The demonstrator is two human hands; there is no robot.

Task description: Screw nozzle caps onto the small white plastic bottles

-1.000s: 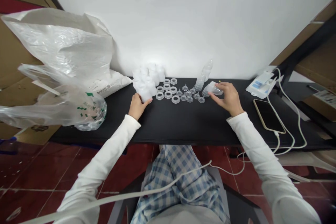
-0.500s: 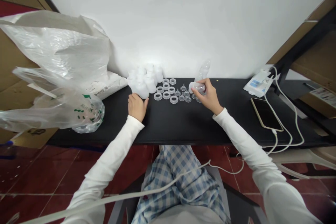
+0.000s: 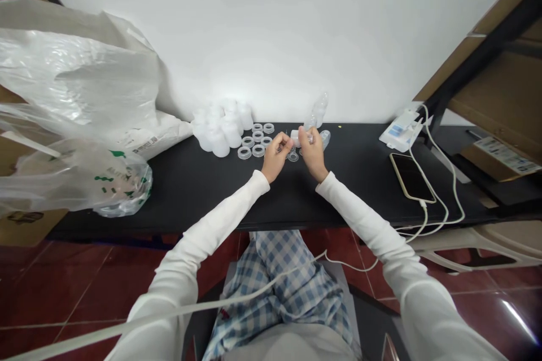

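Note:
My right hand (image 3: pixel 313 155) is closed round a small clear bottle with a whitish end (image 3: pixel 295 136), held on its side. Close by on the left, my left hand (image 3: pixel 274 159) has its thumb and fingertips pinched together near that end; what they hold is too small to make out. Clear teat-shaped pieces with round bases (image 3: pixel 293 156) lie beneath the hands, partly hidden. To the left are several clear rings (image 3: pixel 244 152) and a cluster of frosted white rounded containers (image 3: pixel 220 132). Transparent bottle-like pieces (image 3: pixel 320 108) rest behind my right hand.
On the left of the black table (image 3: pixel 203 192) lie a white plastic sack (image 3: pixel 105 73) and a clear bag (image 3: pixel 122 180). A phone (image 3: pixel 411 177), its cable and a white power strip (image 3: pixel 400 131) are on the right. The wall (image 3: pixel 275 39) borders the back.
My left hand has left the frosted containers and come right to the bottle, its fingers now pinched. My right hand still holds the bottle. The view has shifted slightly.

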